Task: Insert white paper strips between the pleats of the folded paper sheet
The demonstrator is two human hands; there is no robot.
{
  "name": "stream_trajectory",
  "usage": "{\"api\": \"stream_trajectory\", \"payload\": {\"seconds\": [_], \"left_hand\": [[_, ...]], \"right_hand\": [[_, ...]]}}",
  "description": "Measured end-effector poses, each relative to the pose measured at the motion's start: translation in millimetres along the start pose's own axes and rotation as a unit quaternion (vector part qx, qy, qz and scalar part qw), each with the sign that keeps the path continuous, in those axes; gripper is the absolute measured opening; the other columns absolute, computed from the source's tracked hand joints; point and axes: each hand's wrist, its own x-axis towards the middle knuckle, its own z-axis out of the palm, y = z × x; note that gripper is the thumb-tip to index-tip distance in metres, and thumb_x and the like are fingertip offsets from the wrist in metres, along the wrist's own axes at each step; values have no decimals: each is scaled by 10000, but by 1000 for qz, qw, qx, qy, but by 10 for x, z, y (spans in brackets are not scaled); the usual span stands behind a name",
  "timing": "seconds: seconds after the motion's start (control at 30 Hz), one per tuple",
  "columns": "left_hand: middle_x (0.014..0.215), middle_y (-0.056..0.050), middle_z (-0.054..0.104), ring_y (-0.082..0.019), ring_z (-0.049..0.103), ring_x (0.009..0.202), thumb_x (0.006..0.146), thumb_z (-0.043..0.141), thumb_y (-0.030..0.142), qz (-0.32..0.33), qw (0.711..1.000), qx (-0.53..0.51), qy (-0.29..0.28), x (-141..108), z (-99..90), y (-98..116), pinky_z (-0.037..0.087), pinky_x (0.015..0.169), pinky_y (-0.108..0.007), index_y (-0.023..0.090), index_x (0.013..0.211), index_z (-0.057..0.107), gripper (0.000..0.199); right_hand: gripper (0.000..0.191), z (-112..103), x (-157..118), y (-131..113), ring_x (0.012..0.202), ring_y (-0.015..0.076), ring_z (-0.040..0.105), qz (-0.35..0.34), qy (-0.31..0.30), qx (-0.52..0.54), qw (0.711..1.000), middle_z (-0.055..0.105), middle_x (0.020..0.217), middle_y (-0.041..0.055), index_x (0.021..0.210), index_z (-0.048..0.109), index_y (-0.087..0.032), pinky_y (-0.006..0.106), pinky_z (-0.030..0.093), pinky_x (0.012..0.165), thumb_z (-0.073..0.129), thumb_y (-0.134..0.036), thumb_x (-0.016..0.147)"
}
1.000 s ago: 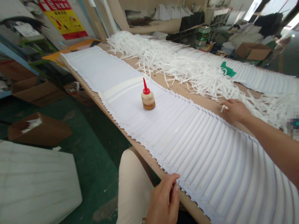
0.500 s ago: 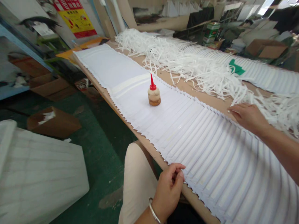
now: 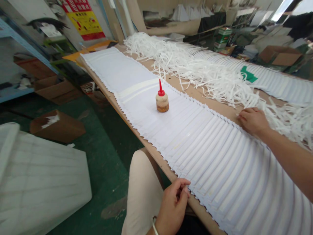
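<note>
Overlapping white fabric pieces [image 3: 220,153] lie in a long staggered row along the table, their edges making a zigzag on both sides. At the near edge of this row is my left hand [image 3: 174,204], its fingers curled and thumb and forefinger close together; what they grip is too small to make out. My right hand [image 3: 254,121] rests at the row's far edge with its fingers bent down and together, the tips hidden. A squat glue bottle [image 3: 162,101] with a red pointed nozzle stands upright on the pieces, farther up the row.
Behind the row lies a tangled heap of white strips [image 3: 195,67], then another staggered row [image 3: 281,80] with a green scrap [image 3: 248,74] on it. The brown table edge [image 3: 146,143] runs beside my knee. A white bin [image 3: 46,176] and a cardboard box [image 3: 58,125] stand at left.
My right hand has lowered at the far edge, and its fingers have bent further down. My left hand has shifted slightly down and left. The bottle stays in place on the row.
</note>
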Motion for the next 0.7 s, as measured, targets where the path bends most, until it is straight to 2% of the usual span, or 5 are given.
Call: {"api": "stream_trajectory", "payload": {"seconds": [0.2,0.33,0.43,0.53,0.7], "left_hand": [[820,-26,652,-174,586,747,995,528,307,32,999,-13,-7,141,34,155,450,705,-292,157,1125,713,272],[972,-34,681,-142,577,723,992,570,305,92,996,-19,5,238,108,313,452,688,-277,173,1272,665,325],[954,-24,688,-138,568,702,979,600,298,113,993,19,6,277,100,373,440,679,-275,183,1183,693,251],[777,-2,657,-149,574,683,983,591,299,98,995,29,8,275,25,330,427,661,-269,190,879,678,173],[670,19,647,-136,570,601,989,574,292,41,998,-23,41,314,-80,190,424,617,-248,199,812,661,218]], "right_hand": [[207,-249,-325,-948,766,218,628,-61,-106,76,990,739,904,99,947,647,-222,365,435,780,545,-381,1031],[210,-343,-781,-1896,715,172,652,-135,-277,236,922,714,826,24,965,643,-239,291,448,683,512,-378,1054],[230,-321,-993,-2370,704,165,659,-156,-334,256,894,725,809,20,949,664,-234,282,433,661,490,-330,1064],[237,-257,-1032,-2537,669,162,642,-153,-325,259,896,728,780,20,928,675,-232,281,415,632,513,-345,1059],[254,-125,-864,-2523,614,158,624,-103,-298,261,912,715,719,4,866,686,-243,275,425,600,564,-411,1013]]}}
